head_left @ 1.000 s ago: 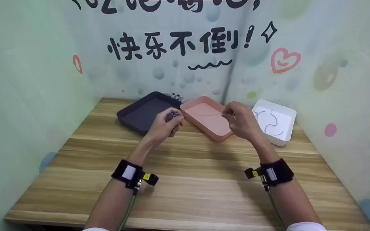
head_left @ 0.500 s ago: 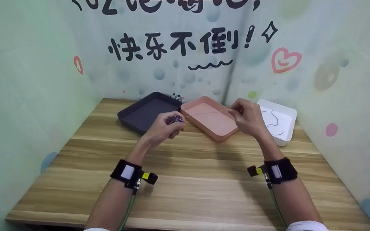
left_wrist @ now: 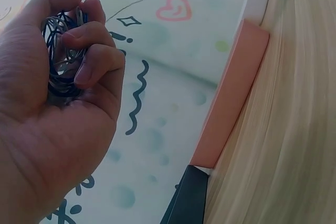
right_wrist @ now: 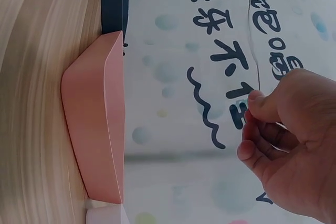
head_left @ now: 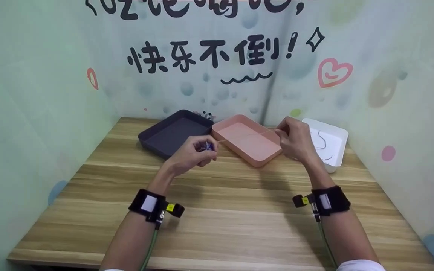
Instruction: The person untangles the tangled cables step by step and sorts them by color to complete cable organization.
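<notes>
My left hand [head_left: 190,156] curls its fingers round a tangled bundle of blue, white and grey string [left_wrist: 64,86], whose loops show between the fingers in the left wrist view. From the bundle a single thin strand [right_wrist: 254,51] runs across to my right hand [head_left: 297,141]. Thumb and forefinger of the right hand pinch that strand's end, seen closely in the right wrist view. Both hands are held up in the air, the left before the dark tray [head_left: 151,149], the right between the pink tray [head_left: 236,151] and the white tray [head_left: 340,150].
Several short grey strands [head_left: 325,141] lie in the white tray, partly hidden by my right hand. The three trays stand in a row along the back of the wooden table [head_left: 217,226]. Behind them rises a printed backdrop [head_left: 209,94], with pale walls at both sides.
My right hand has moved to the right with the strand's end, so the span between the hands is longer. The left hand has lowered slightly, still holding the bundle.
</notes>
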